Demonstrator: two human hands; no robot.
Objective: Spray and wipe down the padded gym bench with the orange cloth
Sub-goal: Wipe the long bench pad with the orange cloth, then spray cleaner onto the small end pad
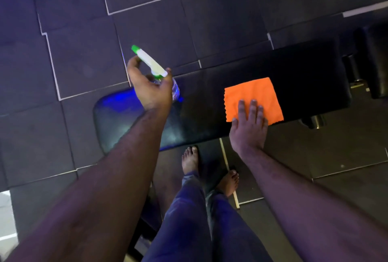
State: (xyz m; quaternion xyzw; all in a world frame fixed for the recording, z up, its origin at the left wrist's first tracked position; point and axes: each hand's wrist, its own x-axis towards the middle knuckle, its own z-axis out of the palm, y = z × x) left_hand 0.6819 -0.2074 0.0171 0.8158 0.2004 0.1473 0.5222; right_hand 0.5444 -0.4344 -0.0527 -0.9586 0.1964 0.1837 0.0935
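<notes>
Your legs and bare feet fill the bottom middle. Your left hand, center-left, has its fingers wrapped round a spray bottle w/ green tip, over the black tabletop. Your right hand lies flat, fingers spread, on the orange cloth, center-right on the pad.

We see a dim room washed in violet-blue light. A bright blue glare sits on the glossy bench pad at left, while its right end sinks to near black. The orange cloth glows saturated. Floor seams bow with wide-angle distortion, and the far edge looks soft.
</notes>
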